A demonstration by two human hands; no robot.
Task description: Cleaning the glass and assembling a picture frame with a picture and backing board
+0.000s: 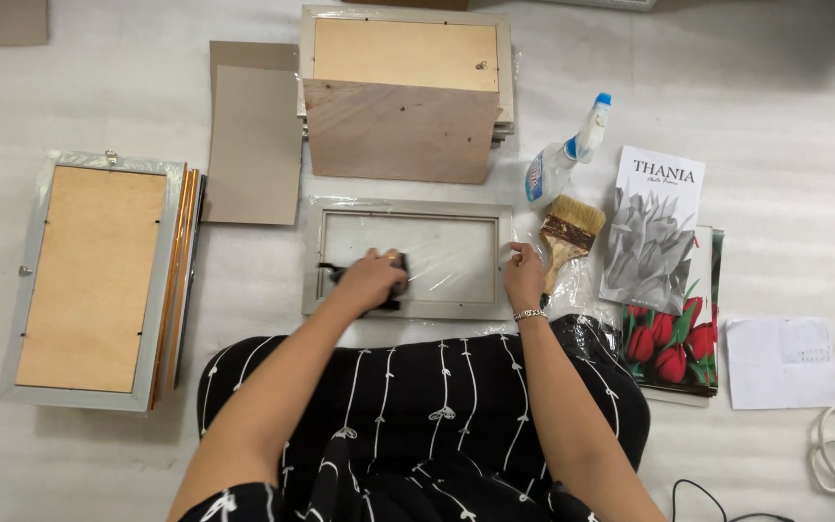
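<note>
Gripping a dark cloth (pixel 390 280), the left hand (pixel 369 280) is pressing it onto the glass of a grey picture frame (pixel 408 258) lying at centre. I am seeing the right hand (pixel 524 275) resting half-curled on the frame's 3 o'clock edge, holding nothing. White foam sheeting (pixel 775 116) is covering the floor. A frame stack (pixel 89 280) is lying at 9 o'clock, a brush (pixel 567 237) and spray bottle (pixel 562 155) at 2 o'clock.
</note>
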